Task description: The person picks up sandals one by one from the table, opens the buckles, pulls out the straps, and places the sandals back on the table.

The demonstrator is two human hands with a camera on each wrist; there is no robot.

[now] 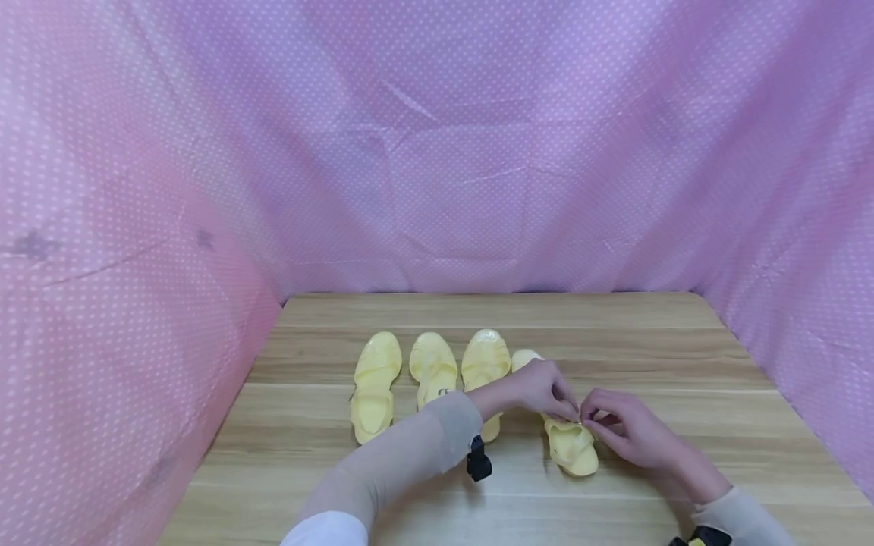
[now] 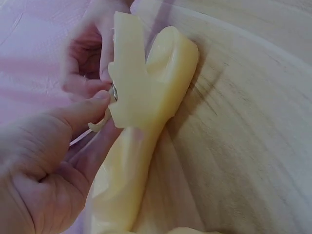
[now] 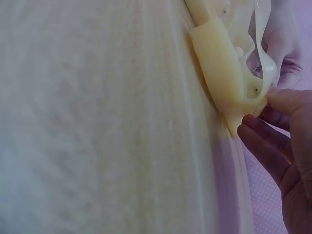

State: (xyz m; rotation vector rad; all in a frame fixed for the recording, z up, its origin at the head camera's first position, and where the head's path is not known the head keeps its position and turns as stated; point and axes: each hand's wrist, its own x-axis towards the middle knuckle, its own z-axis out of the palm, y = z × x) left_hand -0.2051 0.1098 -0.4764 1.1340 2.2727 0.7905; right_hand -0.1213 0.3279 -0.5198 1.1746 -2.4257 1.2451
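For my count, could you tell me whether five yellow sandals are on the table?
No, only four yellow sandals lie side by side on the wooden table.

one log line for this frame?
left hand: pinches strap | right hand: pinches strap | sandal: rightmost of four, on table

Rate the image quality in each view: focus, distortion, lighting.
Head view: sharp, evenly lit, wide-angle bowing of the pink cloth; both hands meet at the rightmost sandal. Left wrist view: soft close-up, left hand blurred, sandal washed pale. Right wrist view: worst; table a hazy blur, only the sandal strap and right hand readable.
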